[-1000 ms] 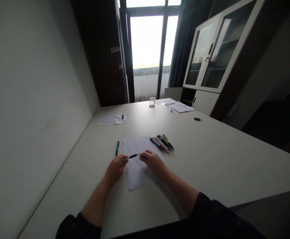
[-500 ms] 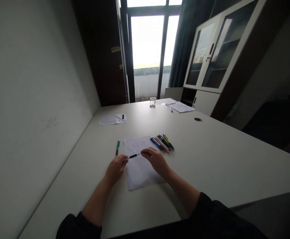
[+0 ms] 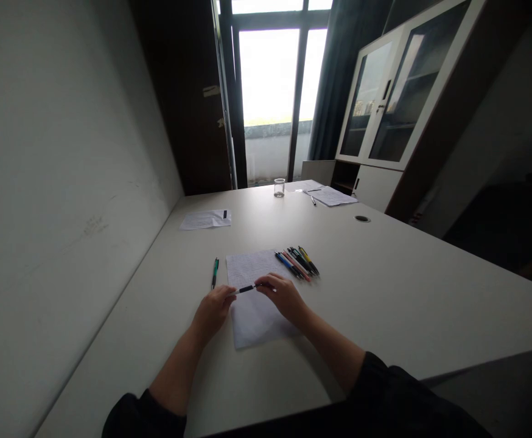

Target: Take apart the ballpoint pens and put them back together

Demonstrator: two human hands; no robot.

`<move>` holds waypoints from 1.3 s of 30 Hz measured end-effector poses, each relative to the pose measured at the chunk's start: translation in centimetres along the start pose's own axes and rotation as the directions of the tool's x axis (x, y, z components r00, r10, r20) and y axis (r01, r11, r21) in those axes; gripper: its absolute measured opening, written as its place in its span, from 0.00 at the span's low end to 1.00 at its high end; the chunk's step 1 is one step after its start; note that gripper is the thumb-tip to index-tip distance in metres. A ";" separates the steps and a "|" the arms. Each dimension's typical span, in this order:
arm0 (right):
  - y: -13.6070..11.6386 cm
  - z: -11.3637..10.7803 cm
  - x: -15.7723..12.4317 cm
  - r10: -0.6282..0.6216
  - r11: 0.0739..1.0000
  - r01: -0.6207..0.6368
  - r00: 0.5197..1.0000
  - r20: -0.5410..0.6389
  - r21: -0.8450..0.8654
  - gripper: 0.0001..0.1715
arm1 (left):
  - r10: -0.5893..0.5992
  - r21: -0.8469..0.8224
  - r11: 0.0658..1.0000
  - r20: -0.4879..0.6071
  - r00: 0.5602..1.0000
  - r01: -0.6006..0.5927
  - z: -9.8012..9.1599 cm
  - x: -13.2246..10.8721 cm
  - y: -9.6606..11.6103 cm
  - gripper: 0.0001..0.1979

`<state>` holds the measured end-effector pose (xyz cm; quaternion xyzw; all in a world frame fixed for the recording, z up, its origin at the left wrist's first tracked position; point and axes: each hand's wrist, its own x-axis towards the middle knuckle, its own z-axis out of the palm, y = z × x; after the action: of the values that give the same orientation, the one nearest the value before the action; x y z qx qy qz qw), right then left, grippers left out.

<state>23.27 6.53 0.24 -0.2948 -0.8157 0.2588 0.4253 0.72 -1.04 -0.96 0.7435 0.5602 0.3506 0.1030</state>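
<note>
Over a sheet of paper, both of my hands meet at a pen with a white barrel and a dark grip. My left hand pinches its barrel end. At the tip, my right hand has its fingers closed around a small dark piece, perhaps a cap, mostly hidden by the fingers. Left of the paper lies a green and black pen. Several pens in blue, red, black and yellow lie side by side at the paper's upper right.
Farther back on the white table stand a clear glass and papers with a pen. Another sheet lies back left. A round cable hole is at the right. A wall borders the left side.
My right hand has moved slightly left, and its dark piece now meets the pen's tip, closing the small gap. The left hand still grips the barrel.
</note>
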 end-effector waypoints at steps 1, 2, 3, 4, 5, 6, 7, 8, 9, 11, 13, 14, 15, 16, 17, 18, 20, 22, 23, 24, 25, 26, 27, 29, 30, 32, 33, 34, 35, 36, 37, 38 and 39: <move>0.0 0.0 0.0 -0.002 1.000 0.002 1.000 0.001 -0.006 0.05 | 0.001 0.005 1.000 0.006 1.000 -0.001 0.0 0.0 0.0 0.10; 0.0 0.0 0.0 -0.003 1.000 0.003 1.000 0.001 -0.015 0.05 | 0.004 0.013 1.000 0.010 1.000 -0.004 0.0 0.0 0.0 0.10; 0.0 0.0 0.0 -0.005 1.000 0.005 1.000 0.002 -0.026 0.05 | 0.007 0.023 1.000 0.012 1.000 -0.007 0.0 0.0 0.1 0.11; 0.1 0.0 0.0 -0.006 0.999 0.006 1.000 0.002 -0.039 0.05 | 0.009 0.034 0.999 0.012 1.000 -0.010 0.0 0.0 0.1 0.11; 0.1 0.0 0.0 -0.008 0.999 0.008 1.000 0.003 -0.052 0.05 | 0.010 0.045 0.999 0.009 1.000 -0.011 0.0 0.0 0.1 0.11; 0.2 0.0 0.0 -0.011 0.998 0.011 1.000 0.004 -0.063 0.05 | 0.010 0.054 0.998 0.005 1.000 -0.010 0.0 0.0 0.1 0.10; 0.2 0.0 0.0 -0.013 0.997 0.013 1.000 0.007 -0.073 0.05 | 0.009 0.061 0.998 -0.001 1.000 -0.008 0.0 0.0 0.2 0.10; 0.2 -0.1 0.0 -0.014 0.997 0.015 1.000 0.010 -0.079 0.05 | 0.008 0.066 0.998 -0.008 1.000 -0.008 -0.1 0.0 0.2 0.10; 0.3 -0.1 0.0 -0.016 0.996 0.017 1.000 0.013 -0.082 0.05 | 0.009 0.069 0.998 -0.013 1.000 -0.008 -0.1 0.0 0.2 0.10; 0.3 -0.1 0.0 -0.017 0.997 0.018 1.000 0.013 -0.081 0.05 | 0.012 0.071 0.997 -0.019 1.000 -0.011 -0.2 0.0 0.3 0.10; 0.2 -0.2 0.0 -0.017 0.997 0.018 1.000 0.011 -0.073 0.05 | 0.016 0.074 0.997 -0.019 1.000 -0.014 -0.3 0.0 0.3 0.10; 0.2 -0.2 0.0 -0.017 0.997 0.017 1.000 0.008 -0.069 0.05 | 0.017 0.075 0.997 -0.018 1.000 -0.016 -0.3 0.0 0.2 0.10; 0.3 -0.2 0.0 -0.016 0.998 0.016 1.000 0.006 -0.066 0.05 | 0.018 0.077 0.997 -0.019 1.000 -0.017 -0.3 0.0 0.2 0.10; 0.3 -0.3 0.0 -0.014 0.998 0.015 1.000 0.005 -0.065 0.05 | 0.020 0.079 0.997 -0.020 1.000 -0.018 -0.3 0.1 0.2 0.10; 0.3 -0.3 0.0 -0.013 0.998 0.013 1.000 0.004 -0.065 0.05 | 0.021 0.080 0.997 -0.022 1.000 -0.019 -0.3 0.1 0.1 0.10; 0.3 -0.3 0.0 -0.011 0.998 0.011 1.000 0.003 -0.065 0.05 | 0.021 0.080 0.997 -0.023 1.000 -0.019 -0.3 0.1 0.1 0.10; 0.3 -0.4 0.1 -0.007 0.998 0.007 1.000 0.005 -0.064 0.05 | 0.021 0.080 0.997 -0.024 0.999 -0.019 -0.3 0.1 0.0 0.10; 0.3 -0.5 0.1 -0.005 0.998 0.006 1.000 0.011 -0.060 0.05 | 0.020 0.082 0.996 -0.025 0.999 -0.018 -0.3 0.1 0.0 0.10; 0.3 -0.5 0.1 -0.005 0.998 0.006 1.000 0.014 -0.059 0.05 | 0.022 0.082 0.996 -0.025 0.999 -0.020 -0.3 0.1 0.1 0.10; 0.3 -0.5 0.1 -0.005 0.998 0.007 1.000 0.019 -0.058 0.05 | 0.024 0.084 0.996 -0.026 0.999 -0.021 -0.3 0.1 0.1 0.10; 0.3 -0.5 0.1 -0.006 0.998 0.007 1.000 0.024 -0.057 0.04 | 0.026 0.085 0.996 -0.027 0.999 -0.023 -0.4 0.1 0.1 0.10; 0.3 -0.5 0.1 -0.005 0.998 0.007 1.000 0.027 -0.056 0.04 | 0.027 0.087 0.996 -0.024 0.999 -0.025 -0.4 0.0 0.2 0.10; 0.2 -0.5 0.1 -0.006 0.998 0.008 1.000 0.030 -0.054 0.04 | 0.028 0.090 0.996 -0.021 0.999 -0.026 -0.4 0.0 0.2 0.10; 0.2 -0.4 0.0 -0.010 0.999 0.011 0.999 0.034 -0.050 0.04 | 0.027 0.096 0.995 -0.013 1.000 -0.026 -0.4 0.0 0.3 0.10; 0.1 -0.4 0.0 -0.012 0.999 0.014 0.999 0.035 -0.047 0.04 | 0.027 0.099 0.995 -0.010 1.000 -0.026 -0.4 0.0 0.3 0.10; 0.1 -0.3 0.0 -0.015 0.999 0.017 0.999 0.036 -0.043 0.05 | 0.029 0.105 0.994 -0.006 1.000 -0.028 -0.4 0.0 0.4 0.10; 0.0 -0.3 0.0 -0.014 0.999 0.016 0.999 0.034 -0.041 0.04 | 0.031 0.109 0.994 -0.003 1.000 -0.031 -0.4 0.0 0.4 0.10; 0.0 -0.3 0.0 -0.013 0.999 0.014 0.999 0.032 -0.039 0.04 | 0.034 0.113 0.993 0.001 0.999 -0.034 -0.4 0.0 0.4 0.10; 0.0 -0.3 -0.1 -0.011 0.999 0.012 0.999 0.033 -0.036 0.04 | 0.037 0.118 0.992 0.004 0.999 -0.038 -0.3 0.0 0.5 0.10; -0.1 -0.3 -0.1 -0.009 0.999 0.011 0.999 0.034 -0.034 0.04 | 0.040 0.123 0.992 0.007 0.999 -0.040 -0.3 0.0 0.5 0.10; -0.1 -0.3 -0.1 -0.008 0.999 0.009 0.999 0.035 -0.032 0.04 | 0.041 0.128 0.991 0.009 0.999 -0.042 -0.3 0.0 0.5 0.10; -0.2 -0.3 -0.1 -0.007 1.000 0.008 0.999 0.036 -0.030 0.03 | 0.042 0.133 0.990 0.009 0.999 -0.042 -0.3 0.0 0.6 0.10; -0.2 -0.3 -0.2 -0.006 1.000 0.007 0.999 0.036 -0.029 0.03 | 0.042 0.137 0.990 0.011 0.999 -0.043 -0.3 -0.1 0.6 0.10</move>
<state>23.56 6.34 0.44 -0.2936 -0.8278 0.2510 0.4069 0.99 -1.37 -0.46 0.7619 0.5666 0.3104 0.0464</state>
